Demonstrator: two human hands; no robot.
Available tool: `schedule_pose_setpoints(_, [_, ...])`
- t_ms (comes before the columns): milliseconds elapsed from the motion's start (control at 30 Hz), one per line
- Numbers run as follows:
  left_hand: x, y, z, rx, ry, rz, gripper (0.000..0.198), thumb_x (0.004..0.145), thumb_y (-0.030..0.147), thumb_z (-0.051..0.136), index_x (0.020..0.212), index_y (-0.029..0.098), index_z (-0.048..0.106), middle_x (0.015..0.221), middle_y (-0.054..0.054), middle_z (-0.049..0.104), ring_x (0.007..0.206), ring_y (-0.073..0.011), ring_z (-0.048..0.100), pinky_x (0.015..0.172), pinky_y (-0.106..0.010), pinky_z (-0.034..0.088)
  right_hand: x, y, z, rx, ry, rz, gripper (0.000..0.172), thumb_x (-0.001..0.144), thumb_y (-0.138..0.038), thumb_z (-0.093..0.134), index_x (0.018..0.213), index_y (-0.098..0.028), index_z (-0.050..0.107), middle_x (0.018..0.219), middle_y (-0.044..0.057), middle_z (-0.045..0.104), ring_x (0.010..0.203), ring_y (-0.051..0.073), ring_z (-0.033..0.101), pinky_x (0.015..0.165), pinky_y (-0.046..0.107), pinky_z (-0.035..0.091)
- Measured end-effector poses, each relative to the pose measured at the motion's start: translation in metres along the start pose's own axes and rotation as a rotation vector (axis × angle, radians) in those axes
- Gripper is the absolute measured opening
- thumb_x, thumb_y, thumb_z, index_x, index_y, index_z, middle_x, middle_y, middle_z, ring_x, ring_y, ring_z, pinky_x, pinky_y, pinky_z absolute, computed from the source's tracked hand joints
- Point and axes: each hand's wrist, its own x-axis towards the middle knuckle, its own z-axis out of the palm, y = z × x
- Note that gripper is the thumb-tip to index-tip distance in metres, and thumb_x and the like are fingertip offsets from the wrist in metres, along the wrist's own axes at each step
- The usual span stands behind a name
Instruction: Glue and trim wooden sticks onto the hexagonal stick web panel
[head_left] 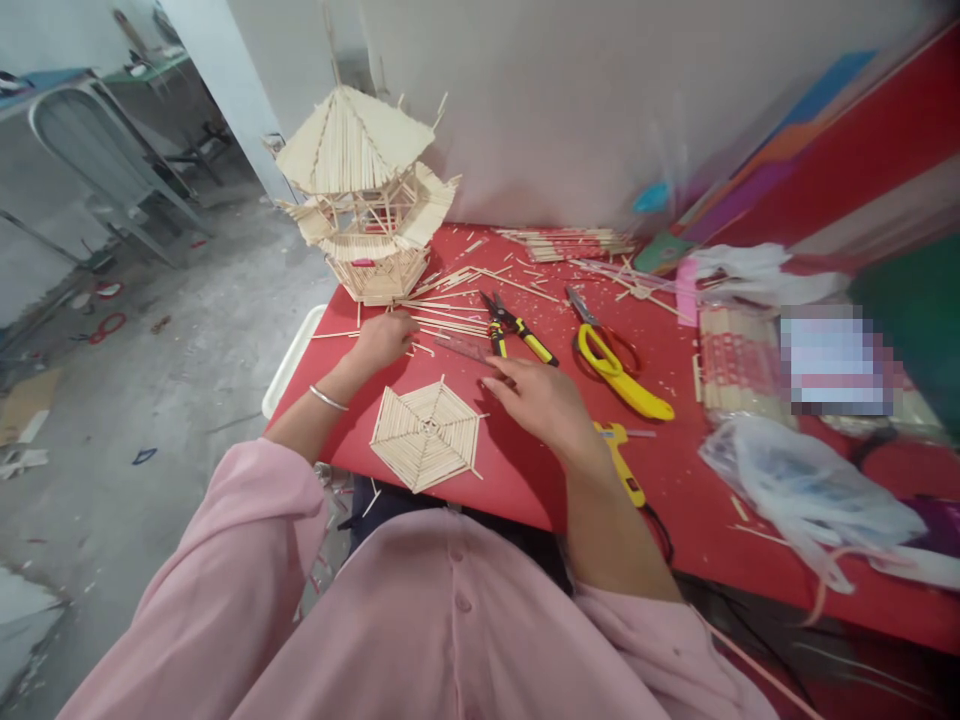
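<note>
My left hand (385,340) is low over the red table, just in front of the pagoda-like stick model (356,150). Its fingers are bunched at the ends of loose wooden sticks (450,312); what they pinch, if anything, is hidden. My right hand (540,400) has its thumb and forefinger apart, with the forefinger at the end of a clear, ruler-like strip (463,347). Between the two hands, nearer to me, a flat hexagonal stick panel (427,437) lies on the tabletop. Pliers with black and yellow handles (525,330) rest just beyond my right hand.
Yellow-handled scissors (619,375) and a yellow glue gun (626,465) lie to the right on the red table (517,480). Farther right are bundled sticks (739,360) and a plastic bag (802,485). A wall stands behind; a chair (105,160) is at far left.
</note>
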Motion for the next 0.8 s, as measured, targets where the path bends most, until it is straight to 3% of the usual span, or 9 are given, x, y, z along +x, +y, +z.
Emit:
schedule_pose_setpoints(167, [0.03,0.011,0.005,0.152,-0.103,0.152,0.027,0.091,0.007,0.053,0.091,0.017,0.079,0.102,-0.014,0.076,0.097,-0.0247,0.068,0.071,-0.033,0.043,-0.026,0.016,-0.005,0.027,-0.007,0.045,0.037,0.103,-0.037,0.056,0.131,-0.026,0.076,0.135,0.009,0.076,0.118,0.032,0.074,0.092,0.043,0.058])
schedule_pose_setpoints(267, [0.038,0.015,0.005,0.104,-0.095,0.191,0.023,0.087,0.006,0.056,0.082,0.016,0.077,0.093,-0.013,0.074,0.092,-0.023,0.066,0.071,-0.033,0.041,-0.036,0.02,-0.006,0.049,0.04,0.067,0.037,0.103,-0.039,0.056,0.131,-0.027,0.077,0.136,0.008,0.076,0.12,0.033,0.074,0.094,0.044,0.058])
schedule_pose_setpoints(333, [0.034,0.018,0.002,-0.074,-0.023,0.167,0.019,0.083,0.005,0.06,0.079,0.016,0.074,0.088,-0.01,0.073,0.086,-0.0203,0.065,0.072,-0.032,0.042,-0.043,0.023,-0.007,0.083,0.079,0.065,0.038,0.103,-0.04,0.055,0.131,-0.026,0.077,0.135,0.008,0.076,0.117,0.032,0.075,0.095,0.044,0.058])
schedule_pose_setpoints(433, [0.017,0.023,-0.007,-0.587,0.058,0.065,0.01,0.083,0.012,0.064,0.08,0.017,0.072,0.078,-0.004,0.07,0.071,-0.0134,0.06,0.067,-0.029,0.045,-0.059,0.037,-0.006,0.119,0.121,0.075,0.039,0.102,-0.044,0.053,0.126,-0.025,0.078,0.13,0.009,0.078,0.114,0.032,0.075,0.094,0.044,0.058])
schedule_pose_setpoints(533, [-0.005,0.028,-0.018,-1.031,-0.038,-0.1,0.005,0.083,0.022,0.071,0.087,0.018,0.073,0.07,0.0,0.066,0.059,-0.0093,0.055,0.055,-0.024,0.04,-0.08,0.063,-0.002,0.112,0.151,0.138,0.04,0.101,-0.046,0.05,0.117,-0.025,0.08,0.123,0.01,0.08,0.111,0.033,0.076,0.091,0.045,0.058])
schedule_pose_setpoints(700, [-0.026,0.037,-0.024,-1.218,-0.099,-0.284,0.006,0.081,0.022,0.077,0.084,0.018,0.073,0.071,0.001,0.067,0.056,-0.0072,0.055,0.051,-0.022,0.038,-0.112,0.108,0.01,-0.019,0.226,0.296,0.041,0.098,-0.04,0.043,0.117,-0.023,0.076,0.12,0.014,0.079,0.101,0.035,0.076,0.081,0.047,0.057])
schedule_pose_setpoints(800, [-0.029,0.039,-0.018,-1.21,-0.089,-0.319,0.004,0.084,0.022,0.075,0.084,0.018,0.073,0.071,0.0,0.067,0.057,-0.0083,0.057,0.052,-0.023,0.039,-0.123,0.119,0.016,-0.072,0.272,0.321,0.037,0.093,-0.035,0.045,0.111,-0.023,0.076,0.116,0.014,0.078,0.099,0.034,0.075,0.078,0.046,0.057])
